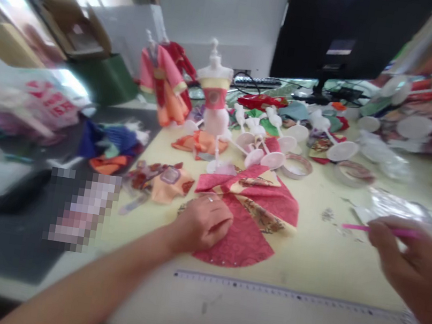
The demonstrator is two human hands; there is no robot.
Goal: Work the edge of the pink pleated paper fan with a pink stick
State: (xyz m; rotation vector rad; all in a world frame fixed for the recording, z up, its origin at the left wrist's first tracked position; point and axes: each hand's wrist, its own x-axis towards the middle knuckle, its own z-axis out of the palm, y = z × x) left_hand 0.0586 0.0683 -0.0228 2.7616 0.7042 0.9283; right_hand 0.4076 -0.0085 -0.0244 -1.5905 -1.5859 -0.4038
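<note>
Pinning the red fan-shaped fabric (250, 218) flat, left hand (204, 224) rests closed-knuckled; right hand (414, 262) grips a pink stick (376, 229). Next move likely requires bringing the stick to the fabric.

Right hand (419, 271) smeared by motion and cut off at the right edge, thin pink stick (376, 229) in its fingers too blurred to identify, red pleated fabric (256, 217) left of it partly hidden under left hand (204, 225), pixelated patch (81, 207) further left concealing whatever lies there
</note>
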